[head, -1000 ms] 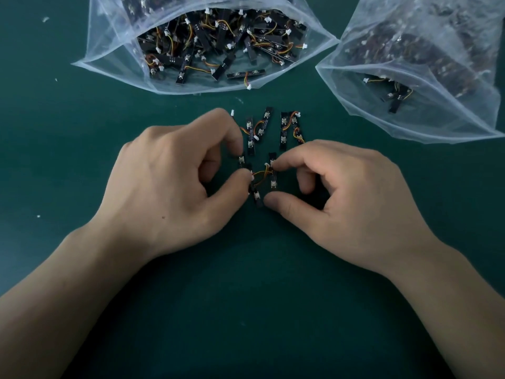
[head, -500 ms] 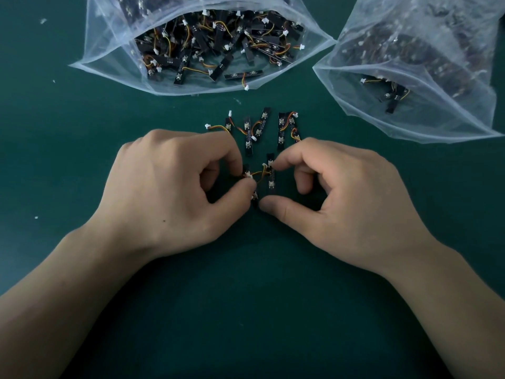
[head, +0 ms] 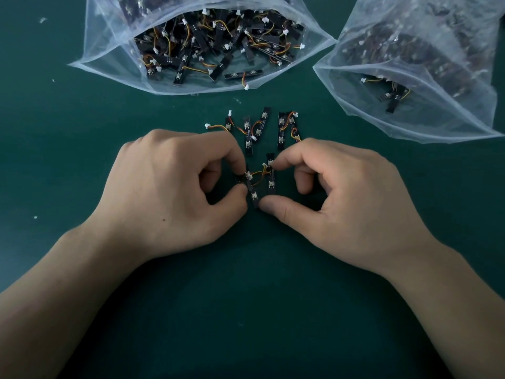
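Just below the big open clear plastic bag (head: 191,50) of parts, with a second clear bag (head: 423,64) to its right, the left hand (head: 169,192) and right hand (head: 341,203) pinch a pair of small black circuit boards (head: 271,184) joined by orange wire. The left hand has drawn back, uncovering a white-plugged board (head: 226,124) nearer the bag; I'd say the joining is nearly done.

left board (head: 254,197): narrow black strip, pale button, white plug on top, lying slightly tilted, pinched by left hand (head: 169,192) | right board (head: 271,184): same kind, just beside it, pinched by right hand (head: 336,198) | wire (head: 257,174): orange-yellow loop joining both
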Demonstrator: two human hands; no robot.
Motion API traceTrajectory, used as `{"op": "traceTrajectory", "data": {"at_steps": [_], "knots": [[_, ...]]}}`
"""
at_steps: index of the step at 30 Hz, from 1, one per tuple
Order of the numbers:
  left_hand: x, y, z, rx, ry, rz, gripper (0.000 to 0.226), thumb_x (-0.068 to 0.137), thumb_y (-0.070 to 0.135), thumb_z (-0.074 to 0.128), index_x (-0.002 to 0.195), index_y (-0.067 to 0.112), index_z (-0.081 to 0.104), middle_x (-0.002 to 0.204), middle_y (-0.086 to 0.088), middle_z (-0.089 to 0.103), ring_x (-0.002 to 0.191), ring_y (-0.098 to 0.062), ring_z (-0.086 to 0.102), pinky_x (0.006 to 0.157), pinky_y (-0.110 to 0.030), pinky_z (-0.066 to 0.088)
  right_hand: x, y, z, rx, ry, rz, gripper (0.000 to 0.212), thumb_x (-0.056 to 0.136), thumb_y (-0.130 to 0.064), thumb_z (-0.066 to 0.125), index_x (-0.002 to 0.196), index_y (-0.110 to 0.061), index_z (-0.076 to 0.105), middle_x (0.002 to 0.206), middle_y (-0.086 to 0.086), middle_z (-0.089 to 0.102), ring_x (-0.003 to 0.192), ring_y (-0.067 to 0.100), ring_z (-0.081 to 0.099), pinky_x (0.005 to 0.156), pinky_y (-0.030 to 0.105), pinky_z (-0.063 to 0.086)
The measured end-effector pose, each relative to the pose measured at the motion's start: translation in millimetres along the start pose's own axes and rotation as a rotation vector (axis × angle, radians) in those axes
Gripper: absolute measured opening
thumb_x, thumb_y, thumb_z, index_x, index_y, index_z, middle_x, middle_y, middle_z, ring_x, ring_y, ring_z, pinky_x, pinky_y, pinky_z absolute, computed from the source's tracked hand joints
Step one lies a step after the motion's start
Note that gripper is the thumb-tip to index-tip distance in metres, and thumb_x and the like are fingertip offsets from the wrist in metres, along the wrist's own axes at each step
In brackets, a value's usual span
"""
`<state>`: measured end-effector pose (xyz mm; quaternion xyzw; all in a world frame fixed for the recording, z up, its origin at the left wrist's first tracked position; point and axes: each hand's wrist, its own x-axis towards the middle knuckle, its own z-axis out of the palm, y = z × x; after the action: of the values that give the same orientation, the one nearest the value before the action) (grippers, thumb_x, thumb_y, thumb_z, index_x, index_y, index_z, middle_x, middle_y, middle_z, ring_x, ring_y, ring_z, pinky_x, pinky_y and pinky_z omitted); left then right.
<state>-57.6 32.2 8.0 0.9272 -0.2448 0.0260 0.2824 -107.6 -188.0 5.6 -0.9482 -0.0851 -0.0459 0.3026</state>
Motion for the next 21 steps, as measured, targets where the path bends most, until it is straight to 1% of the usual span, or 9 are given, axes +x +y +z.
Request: {"op": "traceTrajectory", "data": {"at_steps": [4,7,9,11,13,15,17,19,21], "knots": [[0,1,-1,-0.002,-0.015,0.007,0.015,0.071,0.042,0.064,0.081,0.031,0.063,0.059,0.007,0.053,0.062,-0.016,0.053,0.057,-0.03,0.045,0,0,0,-0.002,0.002,0.001,0.039,0.081,-0.067,0.07,0.107,-0.037,0.068,0.076,-0.014,0.053,0.066,0.004,0.05,0.059,0.029,0.041],[2,1,-2,-0.082,0.001,-0.01,0.011,0.074,0.036,0.064,0.081,0.028,0.063,0.061,0.006,0.055,0.059,-0.017,0.052,0.056,-0.033,0.046,0,0,1,-0.005,0.002,0.005,0.04,0.081,-0.067,0.07,0.108,-0.038,0.068,0.076,-0.014,0.053,0.065,0.002,0.05,0.059,0.028,0.039],[3,0,0,-0.146,0.064,-0.041,0.009,0.079,0.032,0.061,0.076,0.024,0.063,0.06,0.003,0.055,0.056,-0.02,0.052,0.054,-0.032,0.043,0,-1,0,-0.013,-0.001,0.001,0.039,0.082,-0.067,0.07,0.108,-0.038,0.067,0.076,-0.015,0.053,0.065,0.0,0.049,0.059,0.028,0.04],[4,-3,2,-0.165,0.155,-0.095,0.017,0.085,0.029,0.057,0.071,0.018,0.061,0.059,0.001,0.052,0.054,-0.023,0.049,0.051,-0.031,0.039,0,-1,0,-0.02,-0.003,-0.002,0.039,0.082,-0.066,0.071,0.109,-0.038,0.067,0.077,-0.015,0.053,0.064,-0.001,0.048,0.06,0.028,0.042],[6,-7,3,-0.147,0.227,-0.159,0.021,0.087,0.026,0.055,0.071,0.014,0.062,0.06,-0.001,0.051,0.056,-0.028,0.05,0.051,-0.034,0.041,0,-1,0,-0.018,-0.002,0.003,0.04,0.082,-0.065,0.071,0.11,-0.038,0.067,0.077,-0.015,0.053,0.064,0.0,0.048,0.06,0.028,0.042],[7,-9,4,-0.116,0.262,-0.206,0.022,0.086,0.027,0.053,0.073,0.014,0.066,0.059,-0.002,0.052,0.056,-0.031,0.052,0.053,-0.037,0.046,-1,-1,0,-0.021,-0.001,0.003,0.039,0.082,-0.065,0.072,0.11,-0.037,0.067,0.077,-0.015,0.053,0.064,-0.001,0.048,0.06,0.028,0.041],[7,-8,5,-0.085,0.264,-0.227,0.023,0.085,0.029,0.052,0.075,0.017,0.069,0.061,0.0,0.056,0.056,-0.029,0.053,0.056,-0.039,0.049,-1,-1,0,-0.025,-0.002,0.001,0.04,0.082,-0.064,0.072,0.11,-0.037,0.067,0.077,-0.015,0.053,0.064,0.0,0.048,0.06,0.028,0.04],[6,-7,5,-0.062,0.26,-0.233,0.024,0.084,0.031,0.051,0.076,0.02,0.071,0.068,0.007,0.06,0.055,-0.024,0.054,0.057,-0.036,0.049,-1,-1,0,-0.032,-0.001,0.001,0.04,0.082,-0.064,0.072,0.11,-0.037,0.067,0.077,-0.015,0.053,0.064,0.001,0.048,0.06,0.028,0.041],[6,-6,6,-0.057,0.255,-0.225,0.025,0.084,0.031,0.051,0.076,0.021,0.072,0.07,0.011,0.061,0.053,-0.019,0.053,0.056,-0.034,0.048,-1,-1,1,-0.045,0.004,-0.003,0.04,0.082,-0.065,0.071,0.11,-0.037,0.068,0.076,-0.015,0.053,0.064,0.001,0.048,0.059,0.028,0.042]]}}
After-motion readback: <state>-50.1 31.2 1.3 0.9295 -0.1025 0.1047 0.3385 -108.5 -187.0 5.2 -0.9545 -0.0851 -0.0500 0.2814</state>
